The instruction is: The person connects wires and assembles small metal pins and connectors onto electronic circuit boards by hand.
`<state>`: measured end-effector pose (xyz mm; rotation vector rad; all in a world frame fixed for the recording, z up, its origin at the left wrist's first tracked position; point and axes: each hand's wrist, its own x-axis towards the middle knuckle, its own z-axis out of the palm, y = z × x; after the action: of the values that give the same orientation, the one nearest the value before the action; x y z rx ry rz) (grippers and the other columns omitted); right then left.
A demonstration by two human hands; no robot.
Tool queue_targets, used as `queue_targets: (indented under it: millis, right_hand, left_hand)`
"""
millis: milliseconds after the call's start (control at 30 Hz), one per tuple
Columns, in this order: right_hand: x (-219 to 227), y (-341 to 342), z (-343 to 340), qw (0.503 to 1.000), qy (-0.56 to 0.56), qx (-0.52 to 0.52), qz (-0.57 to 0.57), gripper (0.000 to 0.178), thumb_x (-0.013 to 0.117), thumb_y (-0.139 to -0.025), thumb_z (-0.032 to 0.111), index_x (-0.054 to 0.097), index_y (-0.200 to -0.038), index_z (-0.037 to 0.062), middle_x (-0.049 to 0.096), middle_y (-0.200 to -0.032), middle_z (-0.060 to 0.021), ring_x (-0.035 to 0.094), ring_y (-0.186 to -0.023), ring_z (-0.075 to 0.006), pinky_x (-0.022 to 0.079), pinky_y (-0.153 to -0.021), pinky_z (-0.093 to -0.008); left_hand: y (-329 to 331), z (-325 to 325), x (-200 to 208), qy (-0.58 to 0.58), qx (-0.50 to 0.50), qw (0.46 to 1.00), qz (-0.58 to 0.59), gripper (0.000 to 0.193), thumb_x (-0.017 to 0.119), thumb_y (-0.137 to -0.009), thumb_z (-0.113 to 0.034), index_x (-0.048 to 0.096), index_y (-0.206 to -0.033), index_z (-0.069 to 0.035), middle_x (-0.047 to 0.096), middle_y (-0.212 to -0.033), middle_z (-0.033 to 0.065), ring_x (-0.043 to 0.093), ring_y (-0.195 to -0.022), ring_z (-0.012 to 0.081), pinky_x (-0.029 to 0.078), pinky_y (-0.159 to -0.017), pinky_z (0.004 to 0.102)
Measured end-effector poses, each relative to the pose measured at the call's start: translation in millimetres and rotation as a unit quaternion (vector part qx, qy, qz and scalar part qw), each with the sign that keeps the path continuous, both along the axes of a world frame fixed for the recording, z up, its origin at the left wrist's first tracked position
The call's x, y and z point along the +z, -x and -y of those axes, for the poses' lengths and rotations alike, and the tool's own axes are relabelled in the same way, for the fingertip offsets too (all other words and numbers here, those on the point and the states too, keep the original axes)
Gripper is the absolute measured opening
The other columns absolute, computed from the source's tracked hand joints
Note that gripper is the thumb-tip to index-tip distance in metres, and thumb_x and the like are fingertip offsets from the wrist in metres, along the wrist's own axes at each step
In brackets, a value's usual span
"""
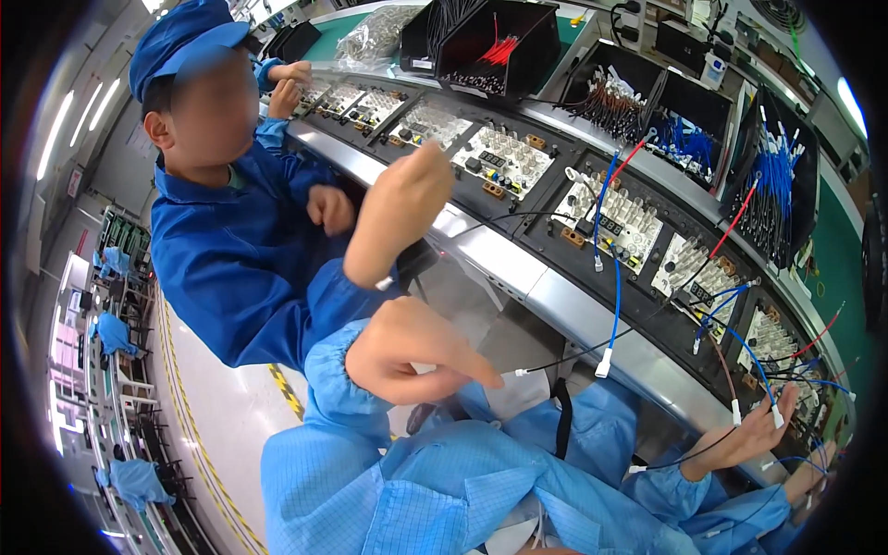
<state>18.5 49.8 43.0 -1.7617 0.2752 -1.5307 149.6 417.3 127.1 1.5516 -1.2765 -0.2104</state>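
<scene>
My left hand (416, 351) is raised at the centre, thumb and finger closed into a loop; whatever may lie between the tips is hidden. Just off its fingertips is the white connector (521, 372) of a black wire that runs back to the boards. At the lower right my right hand (740, 435) is open, fingers apart, among dangling wires. A blue wire's white connector (777, 418) hangs against its fingers. Beside them lies the line of white circuit boards (615, 227) in black trays, with blue, red and black wires attached.
A person in dark blue (231, 250) sits at left, one fist (407, 199) raised close to my left hand. Another hand (809, 476) in a light-blue sleeve is at far right. Black bins of red (499, 55), brown (610, 97) and blue wires (777, 176) stand behind the metal rail (546, 287).
</scene>
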Motion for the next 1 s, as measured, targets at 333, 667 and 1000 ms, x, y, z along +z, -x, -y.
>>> queue_targets:
  millis: [333, 667, 1000]
  right_hand:
    - [-4, 8, 11, 0.997, 0.073, -0.033, -0.013, 0.055, 0.048, -0.09, 0.03, 0.039, -0.127, -0.0097, 0.042, -0.13, -0.024, 0.041, -0.123, -0.0342, 0.032, -0.104, -0.0438]
    - [-32, 27, 18, 0.981, 0.19, -0.039, -0.003, 0.04, 0.039, -0.094, 0.021, 0.046, -0.118, -0.0106, 0.042, -0.129, -0.0277, 0.041, -0.12, -0.0406, 0.038, -0.099, -0.0487]
    - [-35, 5, -20, 0.955, 0.171, -0.217, -0.11, 0.038, 0.048, -0.093, 0.031, 0.054, -0.108, -0.0034, 0.059, -0.111, -0.0199, 0.056, -0.101, -0.0345, 0.045, -0.085, -0.0439]
  left_hand:
    - [13, -56, 76, 0.016, 0.297, 0.953, 0.061, 0.015, 0.049, -0.083, -0.002, 0.062, -0.086, 0.006, 0.063, -0.069, 0.0129, 0.061, -0.056, 0.0165, 0.05, -0.052, 0.0262]
    - [-297, -26, -4, -0.105, 0.418, 0.887, 0.164, 0.025, 0.056, -0.081, -0.011, 0.061, -0.104, 0.0, 0.065, -0.091, 0.013, 0.062, -0.086, 0.0207, 0.049, -0.078, 0.0302]
    - [-484, -163, -70, -0.268, 0.667, 0.685, 0.12, 0.056, 0.061, -0.073, -0.023, 0.05, -0.123, -0.001, 0.056, -0.117, 0.0258, 0.053, -0.11, 0.0402, 0.042, -0.093, 0.0421]
